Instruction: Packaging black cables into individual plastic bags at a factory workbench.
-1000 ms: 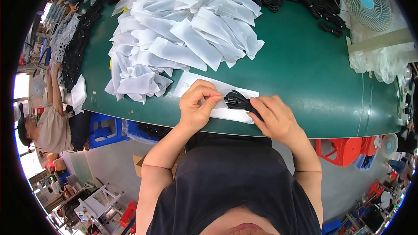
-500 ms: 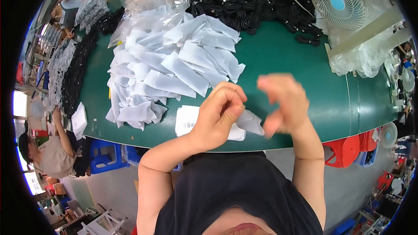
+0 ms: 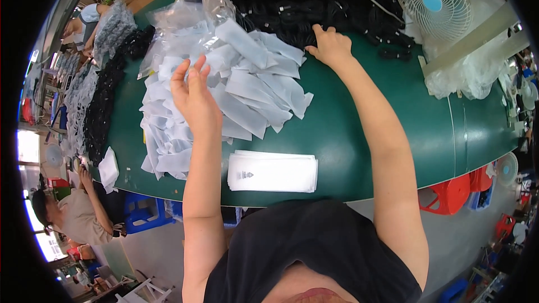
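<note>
left hand (image 3: 193, 92) raised over the loose heap of white plastic bags (image 3: 236, 87), fingers spread, holding nothing. right hand (image 3: 331, 47) stretched out to the near edge of the black cable pile (image 3: 314, 0), fingers splayed on the cables, no clear pinch. neat stack of flat bags (image 3: 273, 172) near the green table (image 3: 365, 134) front edge. fan (image 3: 433, 1) far right.
</note>
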### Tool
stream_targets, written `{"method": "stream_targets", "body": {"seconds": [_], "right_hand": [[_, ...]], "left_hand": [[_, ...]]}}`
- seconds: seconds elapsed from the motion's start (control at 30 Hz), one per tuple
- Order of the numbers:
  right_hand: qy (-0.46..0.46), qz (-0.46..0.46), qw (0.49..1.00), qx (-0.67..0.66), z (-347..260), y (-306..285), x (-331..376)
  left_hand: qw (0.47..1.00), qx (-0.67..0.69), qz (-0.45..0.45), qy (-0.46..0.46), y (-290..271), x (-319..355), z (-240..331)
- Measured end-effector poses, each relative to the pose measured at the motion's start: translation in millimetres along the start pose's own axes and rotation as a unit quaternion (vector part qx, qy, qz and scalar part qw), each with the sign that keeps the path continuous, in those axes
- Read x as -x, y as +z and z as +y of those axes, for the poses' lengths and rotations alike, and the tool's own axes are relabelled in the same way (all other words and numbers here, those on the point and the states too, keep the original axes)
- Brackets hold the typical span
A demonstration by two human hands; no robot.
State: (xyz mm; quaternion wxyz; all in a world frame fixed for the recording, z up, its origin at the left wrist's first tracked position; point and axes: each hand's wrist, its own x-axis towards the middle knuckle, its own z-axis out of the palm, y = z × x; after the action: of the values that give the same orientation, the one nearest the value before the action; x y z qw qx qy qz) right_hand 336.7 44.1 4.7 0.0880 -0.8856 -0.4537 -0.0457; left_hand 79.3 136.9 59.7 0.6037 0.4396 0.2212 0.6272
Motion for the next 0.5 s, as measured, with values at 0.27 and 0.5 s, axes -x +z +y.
{"method": "stream_targets", "body": {"seconds": [0.27,0.5], "right_hand": [[-0.106,0.093,0.979,-0.149,39.8,-3.8,110.1],[0.028,0.016,0.976,-0.218,35.2,-25.6,234.0]], "left_hand": [[0.789,-0.340,-0.507,0.070,-49.6,131.4,18.7],[0.710,-0.414,-0.558,0.115,-55.8,154.7,7.4]]}}
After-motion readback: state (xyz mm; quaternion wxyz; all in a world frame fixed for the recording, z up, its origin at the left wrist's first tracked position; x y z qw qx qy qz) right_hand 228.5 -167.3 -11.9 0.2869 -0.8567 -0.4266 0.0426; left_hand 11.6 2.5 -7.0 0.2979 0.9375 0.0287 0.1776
